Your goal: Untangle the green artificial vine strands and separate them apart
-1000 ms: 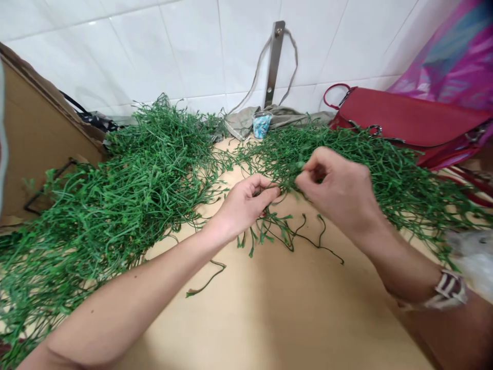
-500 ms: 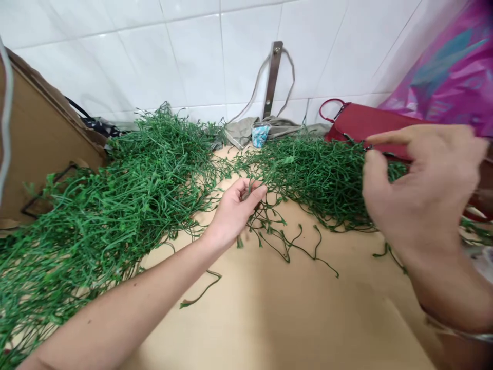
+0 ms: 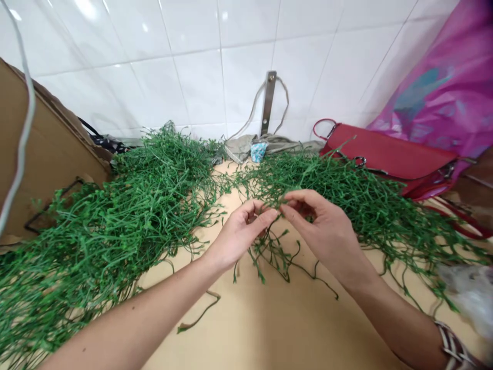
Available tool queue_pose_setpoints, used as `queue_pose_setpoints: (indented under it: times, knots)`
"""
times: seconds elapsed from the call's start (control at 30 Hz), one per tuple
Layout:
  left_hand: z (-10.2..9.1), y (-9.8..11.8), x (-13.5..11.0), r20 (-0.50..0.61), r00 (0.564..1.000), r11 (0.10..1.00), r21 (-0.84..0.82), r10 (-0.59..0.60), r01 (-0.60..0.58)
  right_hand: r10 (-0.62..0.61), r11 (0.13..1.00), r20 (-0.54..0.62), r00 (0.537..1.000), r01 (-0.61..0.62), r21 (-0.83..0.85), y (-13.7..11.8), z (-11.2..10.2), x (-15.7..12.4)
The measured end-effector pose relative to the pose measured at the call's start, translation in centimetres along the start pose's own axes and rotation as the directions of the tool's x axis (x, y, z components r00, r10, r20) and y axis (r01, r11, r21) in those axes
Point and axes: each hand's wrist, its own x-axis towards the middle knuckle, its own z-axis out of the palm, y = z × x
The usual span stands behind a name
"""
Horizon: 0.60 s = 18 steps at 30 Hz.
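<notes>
My left hand (image 3: 246, 226) is closed in a pinch on a thin green cord, thumb against forefinger, above the middle of the tabletop (image 3: 239, 329). Close beside it on the right, my right hand (image 3: 321, 226) also pinches at the green cord; the fingertips of both hands nearly meet. The pinched part is mostly hidden by the fingers. Below the hands lie several loose green cords (image 3: 275, 254) with knotted, frayed tips. A large heap of green cords (image 3: 127, 221) covers the left side, and another heap (image 3: 346, 180) spreads behind and right of my right hand.
A cardboard box (image 3: 50, 149) stands at the left, with a white cable (image 3: 26, 118) hanging before it. Along the tiled wall are a small blue patterned cup (image 3: 258, 151), grey cloth (image 3: 239, 148) and a metal strip (image 3: 268, 103). A red handbag (image 3: 389, 149) and pink plastic bag (image 3: 435, 92) fill the right.
My right hand has come down and left from over the red handbag to the fingertips of my left hand, closing on the cord. My left hand keeps its pinch. The view has tilted up slightly.
</notes>
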Motion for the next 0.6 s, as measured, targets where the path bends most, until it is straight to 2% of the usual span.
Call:
queue_pose_setpoints:
  times: [0.17,0.23,0.33,0.4,0.5,0.6]
  knots:
    - [-0.2,0.5,0.0,0.005,1.000,0.998,0.062,-0.006,0.006,-0.048,0.994,0.002,0.999,0.048,-0.101,-0.5,0.3,-0.1]
    - [-0.2,0.5,0.0,0.026,1.000,0.995,0.100,-0.009,0.006,-0.026,0.992,0.038,0.999,0.030,-0.124,-0.8,0.6,-0.4]
    - [-0.1,0.2,-0.1,0.087,0.996,0.992,0.123,-0.009,-0.001,0.003,0.969,0.101,0.995,0.022,-0.245,-1.1,0.9,-0.8]
    - [-0.3,0.2,-0.2,0.105,0.994,0.994,0.105,-0.033,0.021,0.003,0.950,0.199,0.980,0.060,-0.305,-1.1,0.7,-0.9]
    - [-0.7,0.6,-0.2,0.134,0.979,0.986,0.084,-0.153,0.142,0.044,0.980,0.382,0.923,0.034,-0.196,-1.2,0.0,-0.6]
    - [-1.0,1.5,-0.2,0.202,0.959,0.979,0.091,-0.198,0.183,0.128,0.987,0.469,0.874,-0.157,0.022,-1.5,-1.0,0.1]
